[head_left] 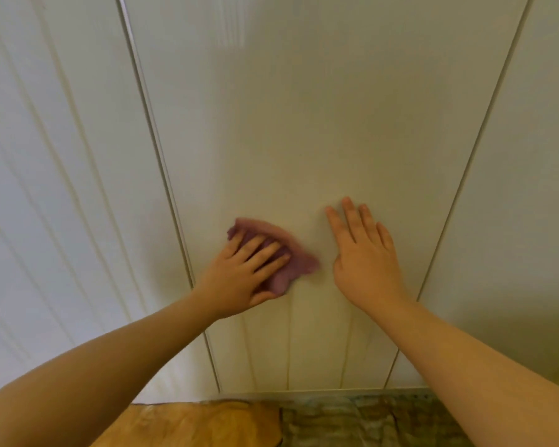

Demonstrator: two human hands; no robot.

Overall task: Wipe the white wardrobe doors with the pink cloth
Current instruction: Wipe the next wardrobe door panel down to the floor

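A white wardrobe door fills the middle of the view, between two narrow gaps. My left hand presses a crumpled pink cloth flat against the door's lower part, with its fingers spread over the cloth and its thumb under the cloth's lower edge. My right hand lies flat on the same door just to the right of the cloth, fingers straight and pointing up, holding nothing.
Neighbouring white doors stand on the left and the right. Below the doors runs the wardrobe's bottom edge. Under it lie a wooden floor and a patterned rug.
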